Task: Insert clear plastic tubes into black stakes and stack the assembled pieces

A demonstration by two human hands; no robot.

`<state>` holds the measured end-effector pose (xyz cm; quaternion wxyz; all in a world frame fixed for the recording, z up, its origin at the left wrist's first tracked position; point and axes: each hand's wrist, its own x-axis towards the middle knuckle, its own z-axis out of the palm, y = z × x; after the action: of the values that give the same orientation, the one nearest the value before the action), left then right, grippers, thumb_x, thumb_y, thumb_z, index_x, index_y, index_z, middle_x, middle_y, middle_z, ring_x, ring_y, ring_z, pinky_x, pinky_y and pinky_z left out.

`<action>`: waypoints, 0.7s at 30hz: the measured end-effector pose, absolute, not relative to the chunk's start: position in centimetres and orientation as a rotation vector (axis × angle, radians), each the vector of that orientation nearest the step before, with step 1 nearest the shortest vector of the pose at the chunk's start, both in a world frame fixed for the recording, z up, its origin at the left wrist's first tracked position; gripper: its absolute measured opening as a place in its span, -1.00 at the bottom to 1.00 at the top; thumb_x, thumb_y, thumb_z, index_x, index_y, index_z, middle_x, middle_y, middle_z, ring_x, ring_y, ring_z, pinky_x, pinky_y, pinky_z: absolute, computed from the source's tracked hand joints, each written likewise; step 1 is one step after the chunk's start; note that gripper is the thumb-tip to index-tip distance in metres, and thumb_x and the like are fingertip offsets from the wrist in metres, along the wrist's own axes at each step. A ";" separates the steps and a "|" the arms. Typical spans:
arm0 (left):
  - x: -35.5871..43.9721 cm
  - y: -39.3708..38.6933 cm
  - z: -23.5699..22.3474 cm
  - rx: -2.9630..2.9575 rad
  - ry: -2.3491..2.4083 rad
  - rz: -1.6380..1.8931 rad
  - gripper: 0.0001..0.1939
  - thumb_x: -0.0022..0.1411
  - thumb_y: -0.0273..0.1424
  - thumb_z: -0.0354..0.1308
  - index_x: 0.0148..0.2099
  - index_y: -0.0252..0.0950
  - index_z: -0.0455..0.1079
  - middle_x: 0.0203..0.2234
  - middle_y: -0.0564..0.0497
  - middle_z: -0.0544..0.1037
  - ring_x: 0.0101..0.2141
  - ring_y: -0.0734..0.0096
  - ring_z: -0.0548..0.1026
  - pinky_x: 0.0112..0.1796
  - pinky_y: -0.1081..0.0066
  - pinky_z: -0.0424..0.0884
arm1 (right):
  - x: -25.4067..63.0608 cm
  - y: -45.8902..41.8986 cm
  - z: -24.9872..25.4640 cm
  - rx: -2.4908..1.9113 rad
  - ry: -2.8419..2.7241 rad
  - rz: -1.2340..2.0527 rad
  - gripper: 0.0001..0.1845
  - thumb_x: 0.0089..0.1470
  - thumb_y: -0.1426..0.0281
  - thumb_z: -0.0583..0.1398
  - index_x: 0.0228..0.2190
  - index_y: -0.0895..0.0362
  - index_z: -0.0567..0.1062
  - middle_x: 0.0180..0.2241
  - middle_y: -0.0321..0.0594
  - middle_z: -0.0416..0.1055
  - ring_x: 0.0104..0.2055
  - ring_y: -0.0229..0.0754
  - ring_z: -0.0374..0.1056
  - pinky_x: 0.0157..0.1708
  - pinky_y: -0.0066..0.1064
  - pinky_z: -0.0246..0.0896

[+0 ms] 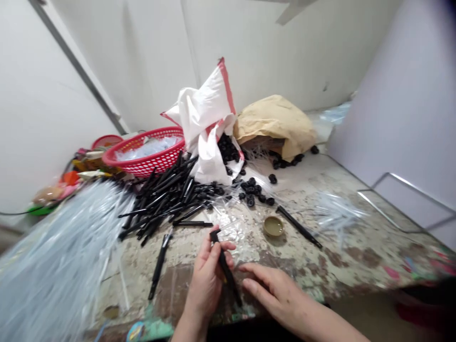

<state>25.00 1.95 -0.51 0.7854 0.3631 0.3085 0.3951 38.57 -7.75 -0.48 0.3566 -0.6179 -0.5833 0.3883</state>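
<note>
At the near edge of a worn, paint-flaked table (306, 266), a person's left hand (208, 270) gripped a slim black rod (227, 273), thumb laid along it and fingers curled around the far half. The rod slanted from its small angled tip, far and slightly left, down to its near end, a little to the right. Handling it well seemed to call for a light but firm pinch close to the tip, with the tip uncovered and the free near end steadied against wobble. The left forearm rose from the near edge with the palm turned inward; the right forearm came in from the near right, and the right hand (269, 285) was empty, open and loosely curved, its thumb and fingertips just beside the rod; whether they touched it could not be told. On the left lay a broad sheaf of clear plastic strips (64, 261), and between it and the hands, a loose black tube (160, 266). Farther off, a shallow cup (273, 236) stood right of centre, with another black tube (299, 228) beside it and scattered clear pieces (337, 211) farther right. Beyond them were a heap of black tubes (160, 199) on the left and small round black parts (251, 190) in the middle. Farthest, before a pale wall, sat a red basket (156, 164), a white sack (204, 114) and a tan bag (278, 118).
</note>
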 end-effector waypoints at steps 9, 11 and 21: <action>23.6 2.0 -2.4 1.004 0.872 0.796 -0.58 0.15 -0.24 0.12 0.05 -0.23 0.23 -0.44 0.09 0.38 -0.61 0.65 0.26 -0.63 0.60 0.17 | 41.2 -10.9 -2.1 -1.716 -1.297 1.112 -0.64 0.19 0.19 -0.05 -0.19 0.10 0.42 -0.36 -0.23 0.48 -0.34 -0.21 0.38 -0.29 -0.41 0.26; 22.8 2.4 -2.5 1.091 0.984 0.785 -0.55 0.13 -0.21 0.12 0.05 -0.23 0.23 -0.50 0.13 0.35 -0.61 0.63 0.27 -0.62 0.61 0.19 | 41.0 -10.5 -2.3 -1.697 -1.363 1.121 -0.64 0.19 0.20 -0.05 -0.22 0.11 0.43 -0.38 -0.23 0.48 -0.35 -0.21 0.38 -0.30 -0.41 0.25; 16.6 5.1 -2.2 1.228 1.286 0.737 -0.50 0.05 -0.16 0.11 -0.03 -0.38 0.30 -0.59 0.10 0.40 -0.60 0.54 0.35 -0.60 0.56 0.25 | 36.0 4.9 -0.3 -1.780 -1.949 0.556 -0.75 0.15 0.47 0.01 -0.23 0.16 0.47 -0.23 -0.11 0.39 -0.17 -0.17 0.29 -0.17 -0.40 0.15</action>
<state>16.64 5.14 -2.22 0.5714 0.5236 0.5483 0.3140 35.96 4.90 -0.25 0.2202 -0.6437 -0.7048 0.2011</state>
